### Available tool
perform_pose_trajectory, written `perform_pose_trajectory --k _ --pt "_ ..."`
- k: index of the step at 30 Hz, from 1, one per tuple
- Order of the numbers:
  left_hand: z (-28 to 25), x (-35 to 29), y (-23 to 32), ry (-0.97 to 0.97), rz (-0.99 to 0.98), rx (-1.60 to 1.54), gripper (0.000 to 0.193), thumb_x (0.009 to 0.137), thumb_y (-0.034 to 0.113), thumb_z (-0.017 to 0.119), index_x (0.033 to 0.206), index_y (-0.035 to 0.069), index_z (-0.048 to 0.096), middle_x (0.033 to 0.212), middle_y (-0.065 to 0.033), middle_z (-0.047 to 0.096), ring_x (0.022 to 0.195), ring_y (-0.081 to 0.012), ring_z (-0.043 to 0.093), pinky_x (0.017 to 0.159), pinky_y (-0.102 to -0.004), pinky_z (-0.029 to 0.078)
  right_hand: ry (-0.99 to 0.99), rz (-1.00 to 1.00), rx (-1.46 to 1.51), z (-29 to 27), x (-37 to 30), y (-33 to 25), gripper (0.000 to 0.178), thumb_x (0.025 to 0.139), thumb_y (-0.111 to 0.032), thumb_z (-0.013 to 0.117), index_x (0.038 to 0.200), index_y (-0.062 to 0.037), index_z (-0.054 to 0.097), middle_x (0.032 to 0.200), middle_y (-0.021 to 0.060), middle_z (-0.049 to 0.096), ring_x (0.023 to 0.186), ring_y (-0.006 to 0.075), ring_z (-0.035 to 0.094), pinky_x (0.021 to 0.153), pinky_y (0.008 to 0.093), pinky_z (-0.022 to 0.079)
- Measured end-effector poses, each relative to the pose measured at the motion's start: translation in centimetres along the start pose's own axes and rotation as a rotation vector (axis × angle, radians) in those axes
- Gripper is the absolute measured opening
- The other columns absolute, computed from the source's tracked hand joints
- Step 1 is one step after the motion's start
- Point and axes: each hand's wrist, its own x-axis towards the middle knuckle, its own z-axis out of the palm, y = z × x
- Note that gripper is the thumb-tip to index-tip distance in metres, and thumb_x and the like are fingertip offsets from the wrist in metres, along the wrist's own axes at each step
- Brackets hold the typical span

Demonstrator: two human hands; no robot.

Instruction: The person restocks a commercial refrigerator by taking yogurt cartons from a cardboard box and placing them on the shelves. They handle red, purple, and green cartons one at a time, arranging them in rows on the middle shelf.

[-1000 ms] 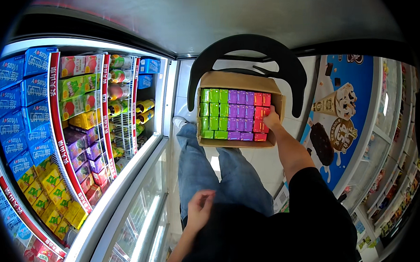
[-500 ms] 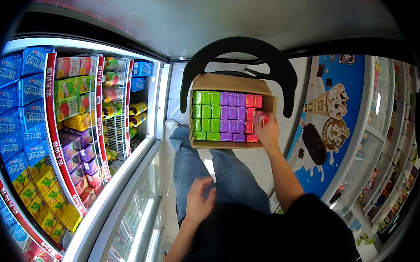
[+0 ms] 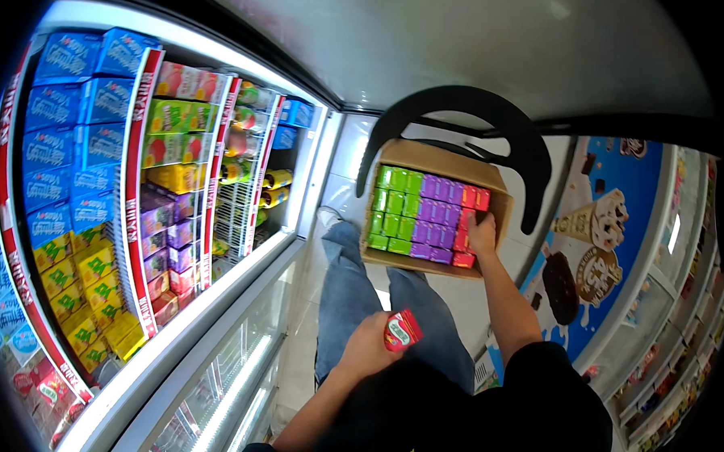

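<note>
My left hand (image 3: 366, 351) is closed around a small red drink carton (image 3: 404, 331), holding it above my lap. An open cardboard box (image 3: 442, 159) rests in front of my knees, packed with rows of green cartons (image 3: 395, 202), purple cartons (image 3: 436, 213) and red cartons (image 3: 462, 239). My right hand (image 3: 482, 235) reaches into the box's right side, over the red cartons, beside a dark gap. Its fingers curl down; what they grip, if anything, is hidden.
At left stands a lit fridge with blue drink packs (image 3: 50, 106), yellow packs (image 3: 102, 290) and red-edged shelves. Its glass door (image 3: 212, 402) is below. A black chair (image 3: 445, 99) curves behind the box. To the right is a freezer with a blue ice-cream panel (image 3: 601, 240).
The red carton from my right hand now appears in my left hand, which was without one. My right hand has gone down into the box. The whole view has turned and shifted.
</note>
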Motion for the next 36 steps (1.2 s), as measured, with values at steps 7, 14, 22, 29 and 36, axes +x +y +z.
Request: perform_pose_trajectory --k 7,14,22,29,36 --pt "-1.8 -2.6 -0.8 -0.002 -0.169 -0.305 0.063 0.072 0.035 0.088 0.116 0.004 0.056 0.105 -0.0161 0.066 0.101 -0.0366 0.065 0.089 -0.0411 0.051 -0.178 0.078 -0.167 5.2 2.3 1.7 0.06 0.094 -0.038 0.06 0.13 0.0049 0.037 0.108 0.0342 0.065 0.101 0.0505 0.064 0.087 0.0552 0.052" --pt "-1.9 -3.3 -1.1 0.139 -0.109 -0.361 0.057 0.074 0.034 0.087 0.113 0.005 0.057 0.095 -0.0134 0.069 0.088 -0.0241 0.069 0.082 -0.0351 0.053 -0.073 0.055 -0.12 1.8 1.3 -0.5 0.062 0.085 -0.036 0.069 0.121 0.0063 0.042 0.108 0.0346 0.065 0.102 0.0492 0.064 0.089 0.0518 0.052" --pt "-3.6 -3.4 -2.1 0.149 0.004 -0.999 0.06 0.083 0.014 0.079 0.134 0.004 0.048 0.115 -0.0067 0.064 0.104 -0.0165 0.063 0.092 -0.0328 0.052 -0.156 -0.166 0.302 -9.9 -10.5 -10.7 0.039 0.089 -0.016 0.06 0.123 0.0039 0.055 0.112 0.0193 0.067 0.102 0.0297 0.066 0.089 0.0376 0.052" --pt "-10.5 -5.2 -0.4 0.039 0.453 -1.713 0.079 0.083 0.026 0.074 0.15 0.009 0.035 0.156 -0.0146 0.035 0.143 -0.0381 0.035 0.108 -0.0656 0.038 -0.864 -0.471 0.743 -18.2 -19.6 -26.8 0.045 0.091 0.001 0.053 0.136 0.0035 0.044 0.121 0.0137 0.064 0.104 0.0157 0.063 0.088 0.0298 0.051" --pt "-17.7 -10.2 -0.4 -0.038 0.802 -1.675 0.081 0.076 0.024 0.081 0.145 0.005 0.043 0.135 -0.018 0.058 0.121 -0.0361 0.059 0.103 -0.0658 0.044 -1.177 -0.856 0.62 -23.3 -27.5 -39.3 0.065 0.089 0.007 0.05 0.15 -0.0024 0.03 0.129 0.012 0.057 0.115 0.0163 0.057 0.098 0.0311 0.046"
